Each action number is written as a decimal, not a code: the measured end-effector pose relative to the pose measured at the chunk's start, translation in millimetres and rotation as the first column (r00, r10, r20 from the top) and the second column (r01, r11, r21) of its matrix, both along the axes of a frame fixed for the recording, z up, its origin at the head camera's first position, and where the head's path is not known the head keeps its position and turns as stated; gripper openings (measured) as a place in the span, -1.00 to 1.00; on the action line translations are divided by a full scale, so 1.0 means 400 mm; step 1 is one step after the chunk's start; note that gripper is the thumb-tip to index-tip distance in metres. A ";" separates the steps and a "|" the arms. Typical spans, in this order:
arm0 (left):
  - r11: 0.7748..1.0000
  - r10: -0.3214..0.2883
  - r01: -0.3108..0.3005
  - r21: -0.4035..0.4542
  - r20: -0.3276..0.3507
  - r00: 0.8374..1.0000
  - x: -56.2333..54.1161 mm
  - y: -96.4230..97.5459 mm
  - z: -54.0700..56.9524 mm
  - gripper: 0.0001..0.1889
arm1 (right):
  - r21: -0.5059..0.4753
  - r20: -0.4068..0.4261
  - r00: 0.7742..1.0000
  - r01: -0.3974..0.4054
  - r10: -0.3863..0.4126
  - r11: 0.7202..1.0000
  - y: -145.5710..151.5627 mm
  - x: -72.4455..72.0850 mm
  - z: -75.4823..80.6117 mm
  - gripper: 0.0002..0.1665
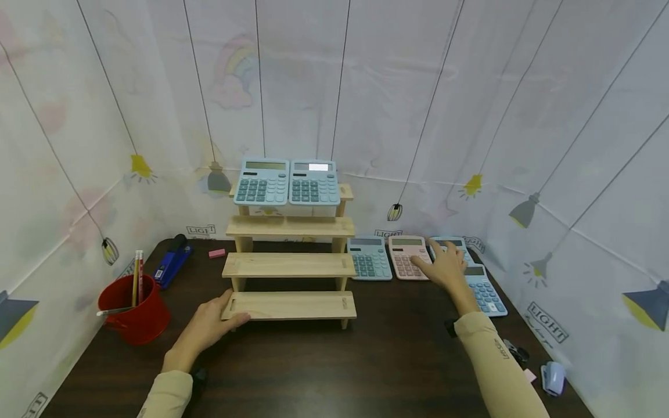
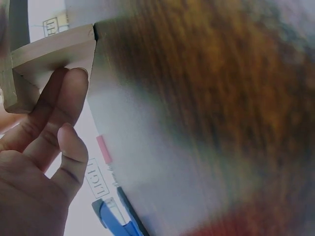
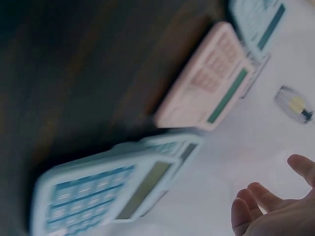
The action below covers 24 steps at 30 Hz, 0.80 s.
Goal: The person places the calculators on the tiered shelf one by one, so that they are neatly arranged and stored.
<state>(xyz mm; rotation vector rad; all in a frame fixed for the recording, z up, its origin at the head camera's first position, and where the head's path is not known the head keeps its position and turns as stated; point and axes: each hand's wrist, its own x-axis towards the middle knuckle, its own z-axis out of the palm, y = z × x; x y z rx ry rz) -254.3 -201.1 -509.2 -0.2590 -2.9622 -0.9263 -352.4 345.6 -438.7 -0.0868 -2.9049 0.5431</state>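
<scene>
A four-tier wooden display stand (image 1: 292, 266) stands on the dark table, with two blue calculators (image 1: 262, 182) side by side on its top tier. My left hand (image 1: 206, 325) grips the left end of the lowest tier, thumb over the board and fingers (image 2: 69, 98) against the wood from the other side. Spread and holding nothing, my right hand (image 1: 446, 268) hovers over the calculators at the back right. Under and around it lie a pink calculator (image 1: 405, 255), a blue one behind the hand and another blue calculator (image 3: 106, 189) nearer me, overlapping it.
Beside the stand lies a further blue calculator (image 1: 369, 258). At left are a red cup (image 1: 137, 316) with pencils, a blue stapler (image 1: 172, 264) and a pink eraser (image 1: 216, 253). A small light-blue item (image 1: 553, 377) sits near the right edge. Printed cloth walls enclose the table.
</scene>
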 end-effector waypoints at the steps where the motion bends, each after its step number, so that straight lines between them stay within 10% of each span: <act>1: 1.000 0.000 0.000 -0.003 0.001 1.000 0.000 -0.002 0.000 0.06 | 0.010 0.015 1.000 0.012 -0.012 1.000 0.010 0.006 -0.005 0.06; 11: 1.000 0.003 -0.003 -0.002 0.019 1.000 0.001 -0.003 -0.007 0.08 | 0.042 0.182 0.978 0.098 -0.104 0.994 0.113 0.049 -0.055 0.17; 24: 1.000 0.005 -0.006 0.022 0.011 1.000 0.002 -0.002 -0.005 0.08 | 0.038 0.434 0.875 0.221 -0.215 0.975 0.233 0.071 -0.088 0.33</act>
